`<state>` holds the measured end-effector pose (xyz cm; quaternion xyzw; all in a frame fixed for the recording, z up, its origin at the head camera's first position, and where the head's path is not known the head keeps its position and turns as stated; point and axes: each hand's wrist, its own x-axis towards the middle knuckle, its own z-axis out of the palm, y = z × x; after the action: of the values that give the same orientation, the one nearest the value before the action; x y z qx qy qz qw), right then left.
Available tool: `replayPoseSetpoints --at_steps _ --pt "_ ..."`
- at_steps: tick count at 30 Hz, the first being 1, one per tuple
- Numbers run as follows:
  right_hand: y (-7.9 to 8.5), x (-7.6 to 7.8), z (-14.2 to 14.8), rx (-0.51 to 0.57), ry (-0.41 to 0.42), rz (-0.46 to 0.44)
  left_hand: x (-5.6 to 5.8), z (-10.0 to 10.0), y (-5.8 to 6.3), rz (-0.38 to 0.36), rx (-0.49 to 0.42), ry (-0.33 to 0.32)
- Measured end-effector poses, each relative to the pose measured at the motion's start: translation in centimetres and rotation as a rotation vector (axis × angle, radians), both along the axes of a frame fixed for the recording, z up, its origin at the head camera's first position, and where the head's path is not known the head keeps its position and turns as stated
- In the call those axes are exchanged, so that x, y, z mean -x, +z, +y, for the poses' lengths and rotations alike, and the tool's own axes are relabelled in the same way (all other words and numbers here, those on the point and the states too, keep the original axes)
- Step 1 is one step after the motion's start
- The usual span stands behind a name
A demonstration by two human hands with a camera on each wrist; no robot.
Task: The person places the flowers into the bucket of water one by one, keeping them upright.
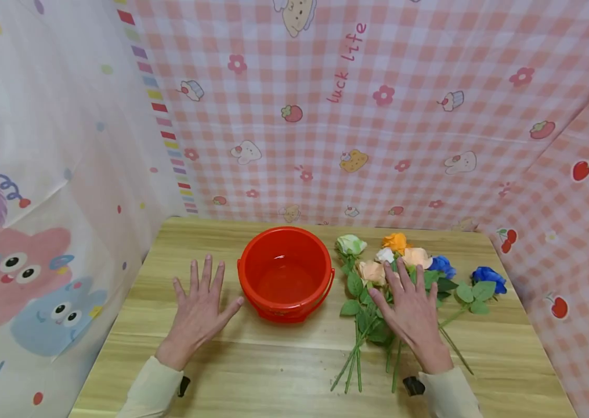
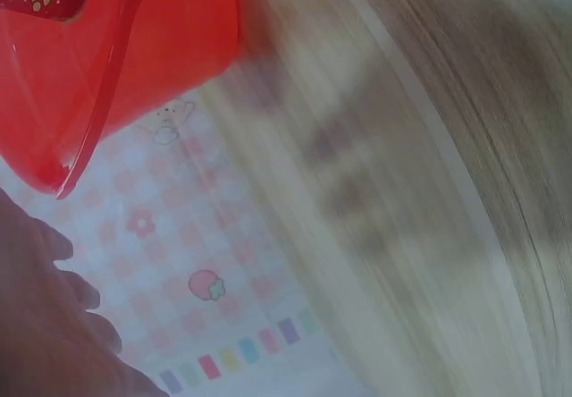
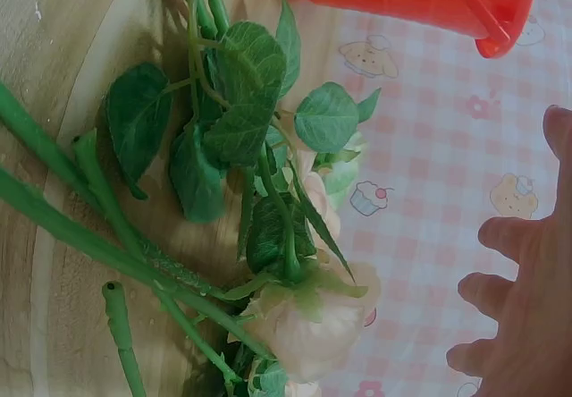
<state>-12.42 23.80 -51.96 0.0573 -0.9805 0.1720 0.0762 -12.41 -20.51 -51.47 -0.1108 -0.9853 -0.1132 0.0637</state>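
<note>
A red plastic bucket [image 1: 286, 278] stands upright on the wooden table, its handle folded down. To its left my left hand [image 1: 200, 310] is spread with straight fingers and holds nothing; the left wrist view shows the bucket's side [image 2: 161, 48] beyond the fingertips. My right hand [image 1: 409, 307] is spread too, over a heap of artificial roses, hiding part of their stems. Among them are a pale green rose [image 1: 350, 245], an orange rose [image 1: 395, 242], peach roses [image 1: 371, 271] and a blue rose [image 1: 441, 266]. Another blue rose [image 1: 489, 280] lies at the far right. In the right wrist view, green stems [image 3: 98, 227] cross below the fingers.
The wooden table [image 1: 252, 377] ends at a pink checked cloth [image 1: 325, 133] hung behind it. A white cartoon cloth [image 1: 80, 191] hangs along the left side, and more checked cloth [image 1: 581, 232] covers the right. Cut stems [image 1: 354, 366] point toward the front edge.
</note>
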Motion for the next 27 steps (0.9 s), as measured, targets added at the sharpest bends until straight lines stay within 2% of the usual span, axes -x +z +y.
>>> replayPoseSetpoints --at_steps 7,12,20,27 --pt "0.3 -0.5 0.0 0.032 -0.005 -0.015 0.0 0.3 0.1 0.002 -0.041 -0.001" --pt "0.6 -1.0 -0.1 0.064 0.001 -0.014 0.2 0.8 0.7 0.026 -0.072 -0.002" --pt "0.6 -2.0 -0.2 0.152 0.009 0.025 0.3 1.8 1.7 0.007 -0.088 -0.009" --pt "0.6 -3.1 -0.4 0.318 0.028 0.006 0.8 2.8 1.9 -0.013 -0.115 -0.021"
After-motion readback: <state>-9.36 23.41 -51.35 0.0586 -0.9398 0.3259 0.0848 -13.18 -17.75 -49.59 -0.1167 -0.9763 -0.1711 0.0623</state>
